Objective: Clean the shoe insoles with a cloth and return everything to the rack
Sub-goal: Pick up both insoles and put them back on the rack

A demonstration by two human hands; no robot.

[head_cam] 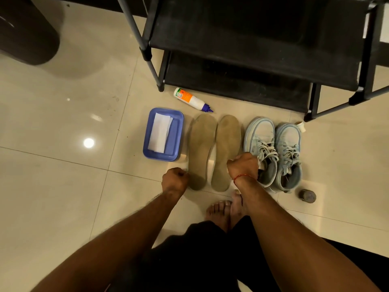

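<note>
Nearest, the left hand [174,180], fingers curled into a fist, is sitting beside the left insole [202,150] at its heel, and the right hand [242,165], likewise curled, is sitting between the right insole [226,150] and the pale blue shoes [263,133] — whether either is gripping anything cannot be told. Beyond, a white cloth [159,133] is lying in a blue tray [177,125] left of the insoles — the black rack [252,60] is standing behind.

Glossy cream tiled floor [63,127] mirrors lamps; smooth blue plastic tray [177,131]; matt tan suede-like insoles [202,148]; dull black fabric-shelved metal-tube rack [252,49].
</note>
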